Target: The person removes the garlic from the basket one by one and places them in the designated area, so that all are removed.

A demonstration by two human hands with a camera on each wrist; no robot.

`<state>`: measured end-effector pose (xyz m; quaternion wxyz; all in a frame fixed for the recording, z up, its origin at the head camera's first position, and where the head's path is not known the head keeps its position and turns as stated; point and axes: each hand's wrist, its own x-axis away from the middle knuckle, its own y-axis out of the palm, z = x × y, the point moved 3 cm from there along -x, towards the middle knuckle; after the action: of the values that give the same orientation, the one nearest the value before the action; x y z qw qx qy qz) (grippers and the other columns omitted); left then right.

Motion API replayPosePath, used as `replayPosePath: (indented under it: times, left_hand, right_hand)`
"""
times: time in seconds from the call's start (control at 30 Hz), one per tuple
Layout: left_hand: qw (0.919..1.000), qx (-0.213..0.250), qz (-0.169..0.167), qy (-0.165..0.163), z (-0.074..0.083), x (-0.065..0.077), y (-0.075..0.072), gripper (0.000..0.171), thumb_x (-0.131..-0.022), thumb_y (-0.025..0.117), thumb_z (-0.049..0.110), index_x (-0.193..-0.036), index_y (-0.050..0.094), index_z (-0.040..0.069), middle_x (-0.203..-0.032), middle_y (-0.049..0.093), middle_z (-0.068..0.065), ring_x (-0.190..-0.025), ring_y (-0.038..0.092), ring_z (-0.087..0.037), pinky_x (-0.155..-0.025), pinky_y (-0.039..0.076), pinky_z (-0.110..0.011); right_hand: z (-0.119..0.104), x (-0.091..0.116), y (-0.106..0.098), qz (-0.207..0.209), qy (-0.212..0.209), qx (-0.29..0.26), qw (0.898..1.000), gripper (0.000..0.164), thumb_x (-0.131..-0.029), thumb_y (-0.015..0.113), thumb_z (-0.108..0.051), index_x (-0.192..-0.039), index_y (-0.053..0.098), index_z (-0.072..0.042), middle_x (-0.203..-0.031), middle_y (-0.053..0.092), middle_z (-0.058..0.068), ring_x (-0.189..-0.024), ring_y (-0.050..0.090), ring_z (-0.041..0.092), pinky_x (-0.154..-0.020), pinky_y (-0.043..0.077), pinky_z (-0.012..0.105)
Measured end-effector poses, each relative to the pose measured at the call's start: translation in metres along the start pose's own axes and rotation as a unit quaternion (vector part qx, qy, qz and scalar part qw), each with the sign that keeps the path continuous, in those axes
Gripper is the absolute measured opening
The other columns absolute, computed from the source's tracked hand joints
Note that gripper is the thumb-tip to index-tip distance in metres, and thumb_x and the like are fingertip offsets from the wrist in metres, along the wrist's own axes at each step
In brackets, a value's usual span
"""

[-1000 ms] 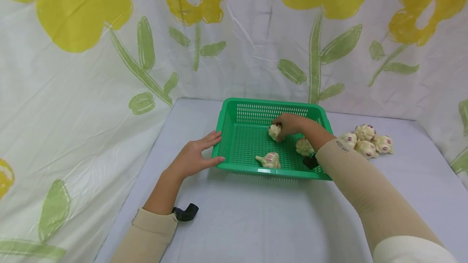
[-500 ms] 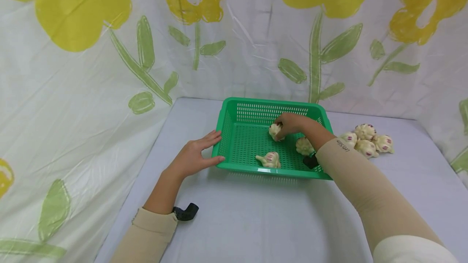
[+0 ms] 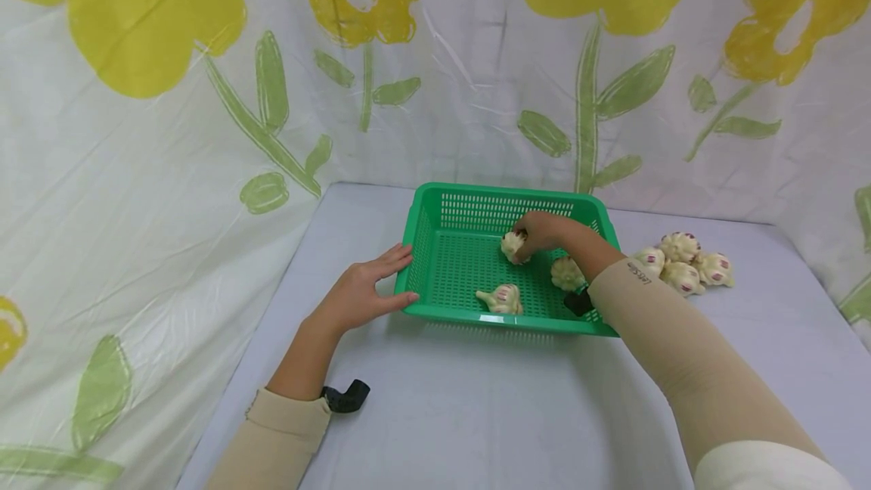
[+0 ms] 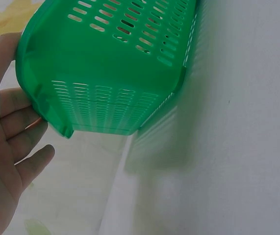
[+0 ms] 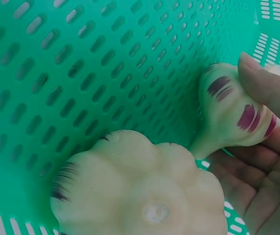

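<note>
Inside the green plastic basket (image 3: 463, 263), my right hand (image 3: 544, 233) holds a garlic bulb (image 3: 513, 247), thumb on one side and fingers on the other. The right wrist view shows this pale, purple-streaked bulb (image 5: 233, 107) at the basket floor, with a second garlic bulb (image 5: 144, 186) closer to the camera. A third bulb (image 3: 503, 299) lies by the basket's near wall, its stem pointing left. My left hand (image 3: 357, 293) rests with extended fingers against the basket's left rim; in the left wrist view those fingers (image 4: 24, 132) touch the rim's outside without curling round it.
Several more garlic bulbs (image 3: 683, 263) sit in a cluster on the white-covered table (image 3: 463, 414), right of the basket and partly behind the right sleeve. A flower-printed curtain (image 3: 469, 127) stands behind the table and along its sides.
</note>
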<state>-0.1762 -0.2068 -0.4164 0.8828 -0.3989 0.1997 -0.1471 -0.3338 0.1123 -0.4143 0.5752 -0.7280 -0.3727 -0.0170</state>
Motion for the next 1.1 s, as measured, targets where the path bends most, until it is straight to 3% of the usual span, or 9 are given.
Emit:
replayPosePath:
  times: [0.33,0.77,0.97,1.1]
  left_hand:
    - [1.0000,-0.002,-0.003,-0.005,0.0010,0.0004,-0.0001,0.069,-0.085,0.077,0.041,-0.142,0.053,0.010,-0.153,0.044,0.003,-0.143,0.039,-0.017,-0.110,0.042,-0.044]
    - [1.0000,-0.003,-0.006,-0.006,0.0016,0.0000,-0.0001,0.070,-0.085,0.076,0.041,-0.143,0.053,0.010,-0.153,0.043,0.004,-0.143,0.038,-0.017,-0.111,0.041,-0.044]
    - [0.9999,-0.002,-0.009,-0.011,0.0015,-0.0005,-0.0001,0.071,-0.085,0.076,0.042,-0.143,0.052,0.010,-0.154,0.042,0.004,-0.144,0.038,-0.016,-0.111,0.041,-0.044]
    - [0.9999,-0.002,-0.007,-0.010,0.0013,-0.0005,0.0002,0.070,-0.085,0.076,0.042,-0.143,0.052,0.010,-0.153,0.042,0.004,-0.143,0.038,-0.016,-0.111,0.042,-0.044]
  right_hand:
    - [0.0011,0.0000,0.0002,0.001,-0.014,0.012,1.000,0.051,-0.086,0.076,-0.036,-0.124,0.064,-0.003,-0.098,0.065,0.007,-0.078,0.055,0.019,-0.065,0.043,0.034]
    - [0.0012,0.0004,-0.0001,0.004,-0.021,0.010,1.000,0.052,-0.086,0.076,-0.035,-0.125,0.064,-0.002,-0.099,0.066,0.008,-0.078,0.055,0.019,-0.065,0.044,0.034]
    - [0.0020,-0.0002,-0.0005,0.007,-0.018,0.013,1.000,0.059,-0.087,0.075,-0.037,-0.130,0.060,0.000,-0.107,0.066,0.010,-0.084,0.058,0.020,-0.068,0.046,0.035]
    - [0.0028,-0.0012,-0.0011,0.011,-0.022,0.012,1.000,0.057,-0.087,0.074,-0.038,-0.128,0.061,-0.002,-0.102,0.064,0.008,-0.081,0.054,0.020,-0.068,0.043,0.035]
